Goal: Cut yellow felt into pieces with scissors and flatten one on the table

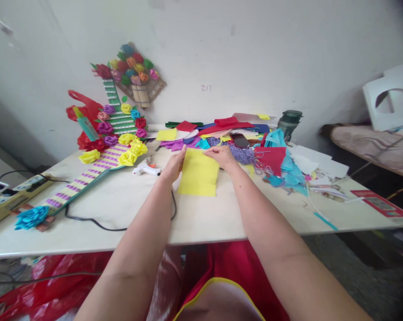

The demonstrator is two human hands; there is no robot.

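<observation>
A yellow felt sheet [198, 174] lies flat on the white table [201, 214], right in front of me. My left hand [174, 166] rests along the sheet's left edge, fingers together and pinching its upper left corner. My right hand [222, 157] grips the sheet's upper right corner with curled fingers. Both forearms reach out over the table's near edge.
A white glue gun [146, 168] with a black cord lies left of the sheet. A long craft board with paper flowers [97, 165] runs to the left. Coloured felt scraps [221, 131], purple yarn [242, 154], a phone [240, 140] and a green bottle [289, 121] crowd the back. A power strip [12, 196] sits far left.
</observation>
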